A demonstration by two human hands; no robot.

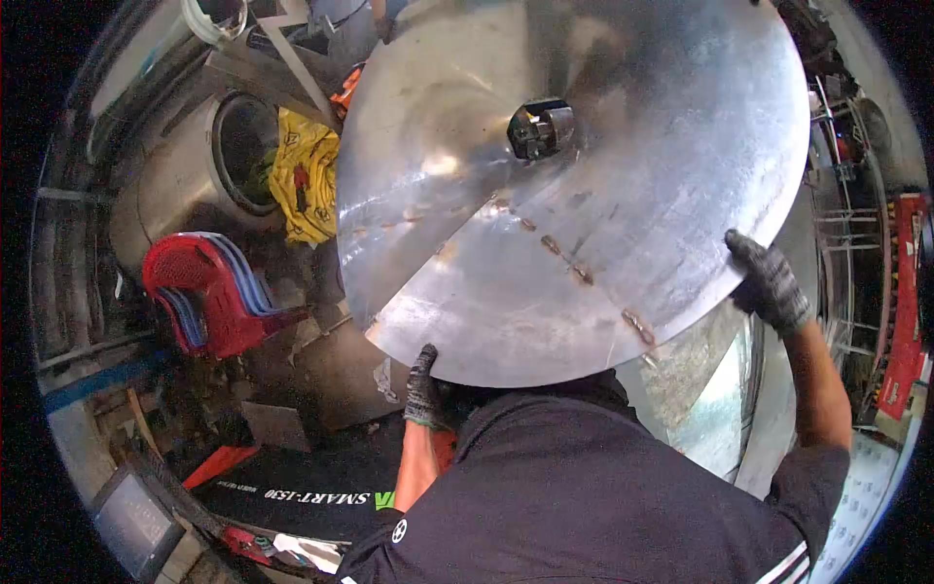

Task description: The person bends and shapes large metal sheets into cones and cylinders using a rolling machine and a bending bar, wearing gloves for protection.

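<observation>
A large round sheet-metal cone (662,175) fills the middle of the view, with a hole at its centre and a line of brownish weld marks along a seam. A straight edge also runs from near the hole to the rim at lower left. My left hand (424,391), in a dark knitted glove, grips the near rim, its thumb on top and its fingers hidden underneath. At the right rim is my right hand (769,282), gloved too, closed around the edge with part of its fingers beneath the metal.
Left of the cone are stacked red and blue plastic chairs (219,292), a yellow bag (304,180) and a metal drum (170,175). A black machine cover (292,492) lies lower left. Another person (341,24) stands beyond the cone. A red rack (903,302) is far right.
</observation>
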